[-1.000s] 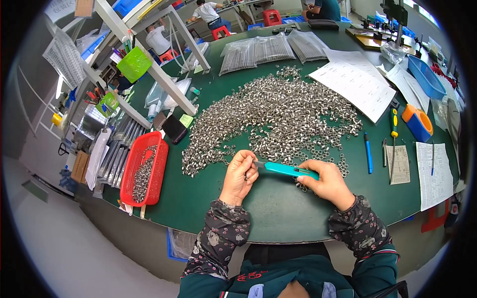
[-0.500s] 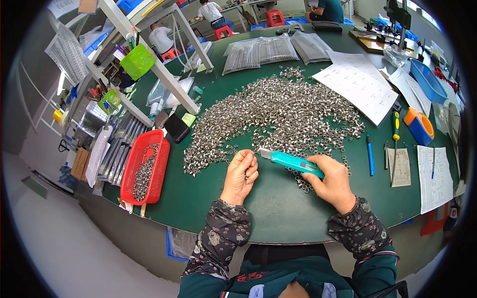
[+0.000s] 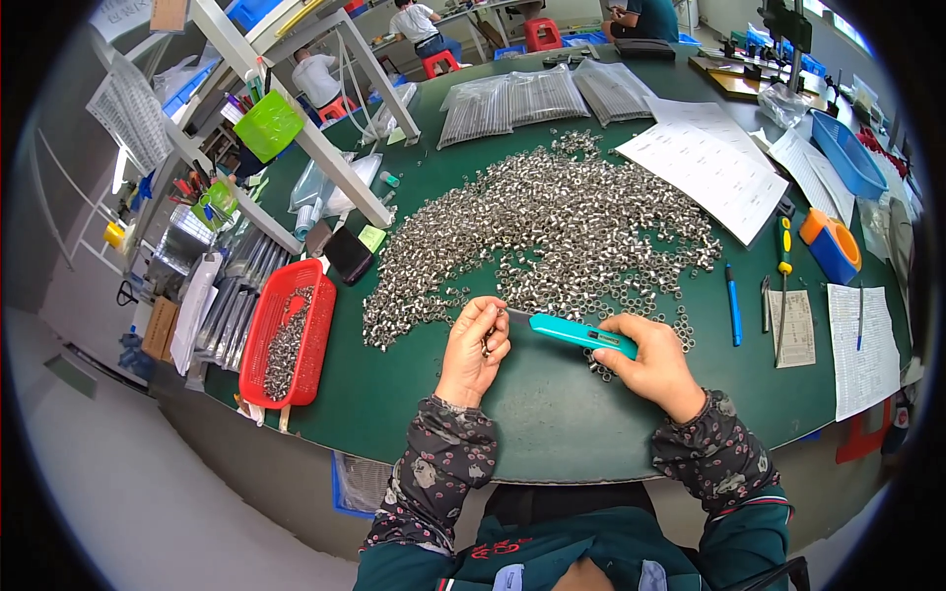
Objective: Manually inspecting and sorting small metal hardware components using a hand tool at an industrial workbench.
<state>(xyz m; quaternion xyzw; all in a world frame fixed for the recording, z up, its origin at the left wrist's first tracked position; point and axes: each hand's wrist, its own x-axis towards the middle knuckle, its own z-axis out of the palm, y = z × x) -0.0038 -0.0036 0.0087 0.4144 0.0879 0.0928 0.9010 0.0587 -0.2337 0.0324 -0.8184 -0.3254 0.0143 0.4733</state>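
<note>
In my right hand is a teal utility knife, its blade out and pointing left. The blade tip meets or nearly meets the fingertips of my left hand. That hand is closed, thumb and forefinger pinched together, with small metal rings partly showing among the curled fingers. Whatever sits right at the pinch is mostly hidden. Just beyond both hands spreads a wide heap of small shiny metal rings on the green tabletop.
Left of the heap stands a red basket part filled with rings, near a dark phone. Bagged metal tubes lie at the back. Papers, a blue pen, a screwdriver and a tape dispenser are rightward.
The knife has turned in my right hand, its handle now showing a different face and its blade lying closer to the left fingertips. My left hand has barely moved.
</note>
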